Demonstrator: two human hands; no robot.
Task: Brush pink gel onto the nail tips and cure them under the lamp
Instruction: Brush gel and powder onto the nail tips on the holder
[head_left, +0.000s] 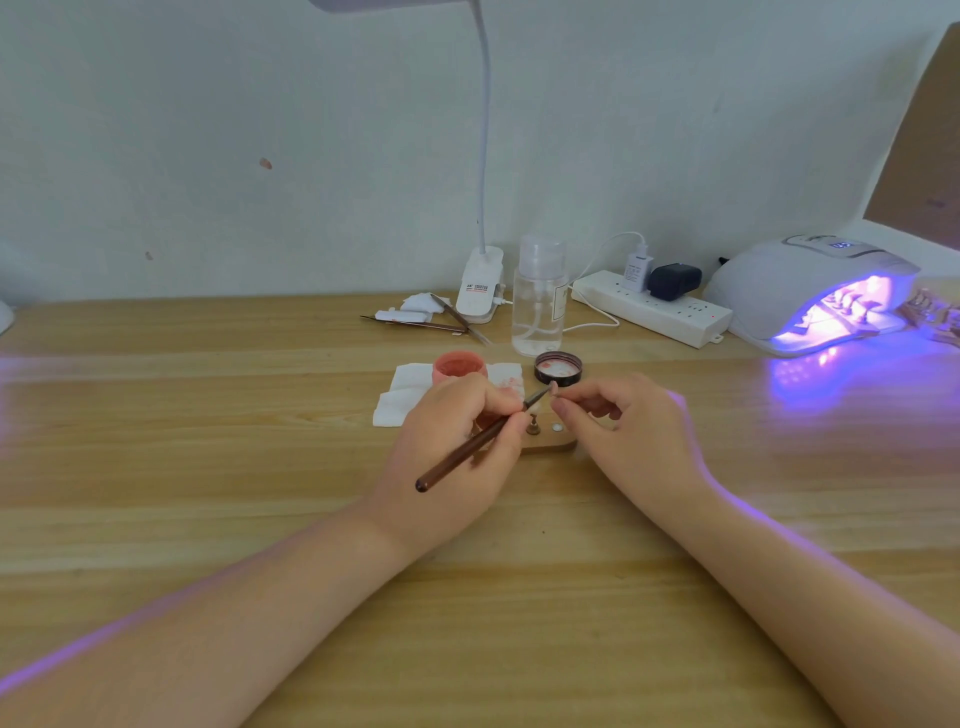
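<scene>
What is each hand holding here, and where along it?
Left hand grips the brown-handled brush near its tip; right hand pinches a small pink nail tip from below.

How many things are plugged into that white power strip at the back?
2: a white charger block with a white cable, and a dark blue-black adapter right beside it, both on the white power strip left of the glowing nail lamp. None seem hidden.

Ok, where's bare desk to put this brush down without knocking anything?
Bare wood lies left of the white paper pads, out to the wooden desk edge, and between your right hand and the glowing white curing lamp. Crowded: around the pink gel jar, black lid, clear bottle and brown brush.
</scene>
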